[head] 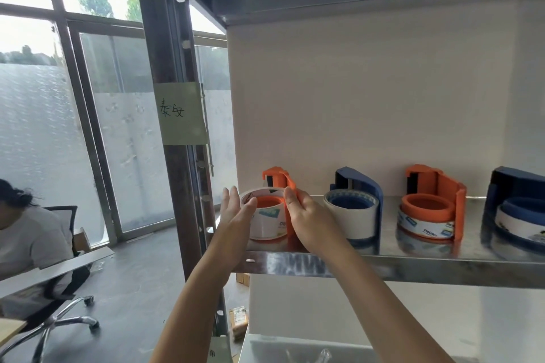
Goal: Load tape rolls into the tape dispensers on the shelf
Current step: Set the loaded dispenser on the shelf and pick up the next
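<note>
On the shelf (413, 264), last roll (267, 216) going in, looks like
Left hand (236, 211) flat against it, right hand (306, 215) grips the dispenser (277, 175); the rest look loaded, nearly done.

Rightmost blue dispenser (507, 186) and its roll (520, 222) partly beyond right edge

On the shelf (413, 267) two orange dispensers (275, 177) (433, 183) and two blue dispensers (362, 183) (516, 186) are counted, four in all. Four tape rolls (267, 221) (351, 221) (424, 225) (519, 224) are seen, one in each dispenser. Two hands are counted, the left hand (236, 209) and the right hand (306, 212). One green note (181, 113), one seated person (26, 233) and one office chair (59, 298) are also counted
</note>
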{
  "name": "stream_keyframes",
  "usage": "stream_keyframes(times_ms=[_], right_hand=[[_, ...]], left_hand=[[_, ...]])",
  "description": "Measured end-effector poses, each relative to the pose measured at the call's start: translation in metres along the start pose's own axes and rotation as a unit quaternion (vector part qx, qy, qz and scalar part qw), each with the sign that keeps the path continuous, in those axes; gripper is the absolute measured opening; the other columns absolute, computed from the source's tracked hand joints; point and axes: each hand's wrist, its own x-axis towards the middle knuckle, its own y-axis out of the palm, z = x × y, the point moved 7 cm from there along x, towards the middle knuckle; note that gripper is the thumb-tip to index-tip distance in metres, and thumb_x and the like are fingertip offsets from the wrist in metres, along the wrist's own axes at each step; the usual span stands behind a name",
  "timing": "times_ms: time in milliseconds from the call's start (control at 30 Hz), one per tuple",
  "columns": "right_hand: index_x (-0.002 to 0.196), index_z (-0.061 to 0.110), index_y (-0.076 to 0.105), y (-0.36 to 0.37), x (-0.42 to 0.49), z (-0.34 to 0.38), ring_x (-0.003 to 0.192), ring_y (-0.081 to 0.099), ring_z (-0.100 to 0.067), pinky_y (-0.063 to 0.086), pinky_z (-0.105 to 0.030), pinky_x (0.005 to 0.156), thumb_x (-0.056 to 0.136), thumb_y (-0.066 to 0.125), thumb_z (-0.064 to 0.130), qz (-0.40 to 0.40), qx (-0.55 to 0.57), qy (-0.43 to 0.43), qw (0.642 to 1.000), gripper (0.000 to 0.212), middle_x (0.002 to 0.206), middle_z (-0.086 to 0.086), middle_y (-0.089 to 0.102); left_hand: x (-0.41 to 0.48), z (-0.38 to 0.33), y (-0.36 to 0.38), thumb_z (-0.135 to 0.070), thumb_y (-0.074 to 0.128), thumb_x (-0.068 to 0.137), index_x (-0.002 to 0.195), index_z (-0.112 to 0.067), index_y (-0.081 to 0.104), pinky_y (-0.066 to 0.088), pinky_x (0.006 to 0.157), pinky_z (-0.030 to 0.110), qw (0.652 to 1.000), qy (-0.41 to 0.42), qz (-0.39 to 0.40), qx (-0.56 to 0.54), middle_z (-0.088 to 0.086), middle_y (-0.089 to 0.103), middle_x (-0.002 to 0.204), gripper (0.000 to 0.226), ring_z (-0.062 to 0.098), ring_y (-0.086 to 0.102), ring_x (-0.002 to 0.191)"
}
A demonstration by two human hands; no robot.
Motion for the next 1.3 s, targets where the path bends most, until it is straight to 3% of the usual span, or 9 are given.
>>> stream_keyframes(times_ms=[133, 233, 333, 500, 667, 767, 867, 967, 1300], right_hand=[[0.142, 0.02, 0.033, 0.0, -0.004, 0.004, 0.08, 0.052, 0.002, 0.038, -0.002, 0.058, 0.1, 0.018, 0.046, 0.026, -0.031, 0.009, 0.999, 0.052, 0.112, 0.003, 0.056], [0.15, 0.021, 0.015, -0.003, -0.015, 0.01, 0.126, 0.048, -0.02, 0.043, -0.028, 0.097, 0.099, 0.018, 0.049, 0.058, -0.075, -0.003, 0.995, 0.058, 0.146, -0.005, 0.042], [0.15, 0.024, 0.013, -0.028, -0.03, 0.019, 0.141, 0.029, -0.017, 0.029, -0.031, 0.109, 0.096, 0.021, 0.056, 0.064, -0.001, 0.012, 0.998, 0.063, 0.155, 0.005, 0.028], [0.142, 0.032, 0.037, -0.103, -0.032, 0.015, 0.124, 0.033, 0.007, 0.026, -0.01, 0.097, 0.098, 0.04, 0.043, -0.092, 0.092, -0.056, 0.99, 0.045, 0.148, 0.015, 0.039], [0.147, 0.028, 0.026, -0.125, -0.027, -0.031, 0.141, 0.028, -0.015, 0.024, -0.032, 0.112, 0.098, 0.04, 0.044, -0.138, -0.01, 0.023, 0.99, 0.054, 0.154, 0.006, 0.029], [0.149, 0.023, 0.023, -0.114, -0.024, -0.053, 0.141, 0.03, -0.02, 0.028, -0.036, 0.112, 0.097, 0.038, 0.048, -0.114, -0.015, 0.073, 0.991, 0.06, 0.154, 0.001, 0.031], [0.127, 0.022, 0.053, -0.108, -0.026, -0.055, 0.107, 0.06, -0.015, 0.049, -0.035, 0.089, 0.098, 0.037, 0.045, -0.11, 0.005, 0.059, 0.992, 0.041, 0.117, -0.002, 0.066], [0.106, 0.021, 0.062, -0.108, -0.029, -0.051, 0.086, 0.063, -0.011, 0.05, -0.029, 0.075, 0.099, 0.037, 0.04, -0.12, 0.019, 0.035, 0.992, 0.032, 0.092, -0.003, 0.07], [0.109, 0.024, 0.064, -0.116, -0.026, -0.052, 0.099, 0.063, -0.014, 0.053, -0.042, 0.089, 0.094, 0.045, 0.048, -0.113, 0.076, 0.038, 0.99, 0.034, 0.101, 0.004, 0.07]], left_hand=[[-0.012, -0.012, 0.003, -0.053, 0.04, 0.084, 0.146, -0.036, 0.009, 0.002, 0.115, 0.036, 0.992, 0.117, -0.024, 0.045, -0.017, -0.012, 0.157, 0.072, 0.007, -0.012, 0.145], [-0.022, -0.032, 0.011, -0.05, 0.039, 0.081, 0.135, -0.049, 0.023, 0.015, 0.106, 0.014, 0.982, 0.188, -0.031, 0.006, -0.025, 0.002, 0.155, 0.057, -0.002, 0.006, 0.143], [-0.021, -0.058, 0.019, -0.047, 0.04, 0.082, 0.131, -0.049, 0.035, 0.033, 0.091, 0.008, 0.978, 0.196, -0.01, -0.075, -0.021, 0.021, 0.153, 0.049, -0.008, 0.031, 0.131], [-0.016, -0.073, 0.07, -0.052, 0.046, 0.078, 0.119, -0.045, 0.047, 0.026, 0.1, 0.016, 0.962, 0.125, 0.127, -0.206, -0.019, 0.036, 0.144, 0.041, -0.007, 0.033, 0.128], [-0.009, -0.049, 0.117, -0.066, 0.043, 0.081, 0.147, -0.031, 0.023, 0.025, 0.107, 0.024, 0.982, 0.01, 0.146, -0.117, -0.013, 0.023, 0.153, 0.078, 0.007, 0.022, 0.139], [-0.005, -0.029, 0.121, -0.054, 0.04, 0.093, 0.149, -0.029, 0.018, 0.032, 0.107, 0.04, 0.975, -0.099, 0.104, -0.169, 0.0, 0.027, 0.155, 0.065, 0.024, 0.031, 0.139], [-0.002, -0.017, 0.123, -0.045, 0.038, 0.096, 0.123, -0.019, 0.058, 0.05, 0.093, 0.045, 0.964, -0.139, 0.092, -0.206, 0.007, 0.07, 0.113, 0.042, 0.026, 0.063, 0.107], [-0.003, -0.017, 0.124, -0.041, 0.037, 0.098, 0.088, -0.018, 0.069, 0.05, 0.094, 0.051, 0.959, -0.152, 0.101, -0.216, 0.003, 0.076, 0.078, 0.04, 0.027, 0.068, 0.092], [-0.004, -0.026, 0.123, -0.029, 0.038, 0.099, 0.12, -0.018, 0.057, 0.054, 0.089, 0.044, 0.953, -0.121, 0.122, -0.249, 0.009, 0.066, 0.115, 0.03, 0.025, 0.063, 0.104]])
